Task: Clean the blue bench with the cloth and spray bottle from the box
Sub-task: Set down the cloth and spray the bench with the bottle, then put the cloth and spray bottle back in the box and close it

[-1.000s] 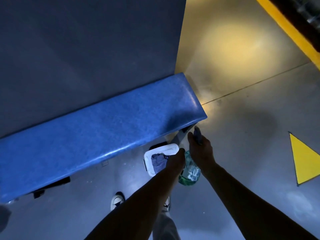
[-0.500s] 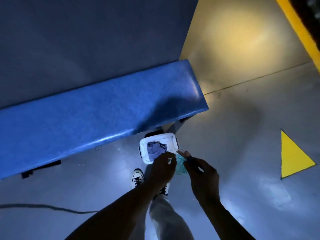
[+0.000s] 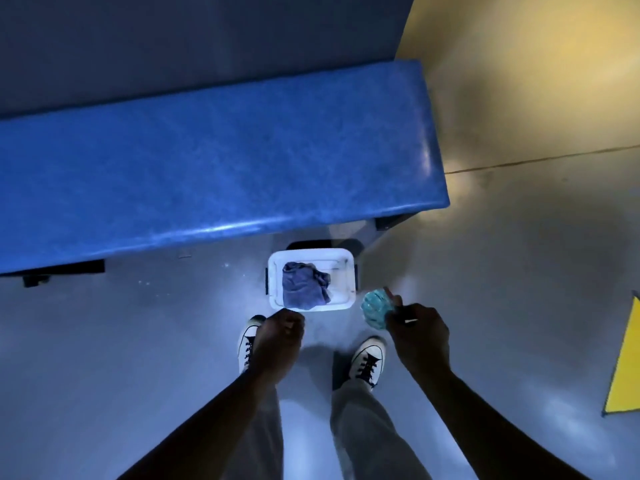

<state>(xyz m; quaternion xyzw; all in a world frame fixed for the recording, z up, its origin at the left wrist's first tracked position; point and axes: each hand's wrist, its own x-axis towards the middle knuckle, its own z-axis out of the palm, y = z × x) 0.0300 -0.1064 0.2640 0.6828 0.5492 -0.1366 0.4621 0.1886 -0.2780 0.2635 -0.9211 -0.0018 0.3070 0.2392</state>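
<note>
The blue bench runs across the upper half of the view, against a dark wall. On the floor in front of it stands a small white box with a crumpled blue-grey cloth inside. My right hand grips a teal spray bottle just right of the box, above the floor. My left hand hovers by the box's near edge, fingers curled, holding nothing that I can see.
My two white sneakers stand on the grey floor right before the box. A yellow triangle marking is painted on the floor at the right. Black bench feet show under the seat's edge.
The spray bottle has come out to the right of the box in my right hand. My left hand has drawn back from the box. The view has shifted so the bench sits more centred.
</note>
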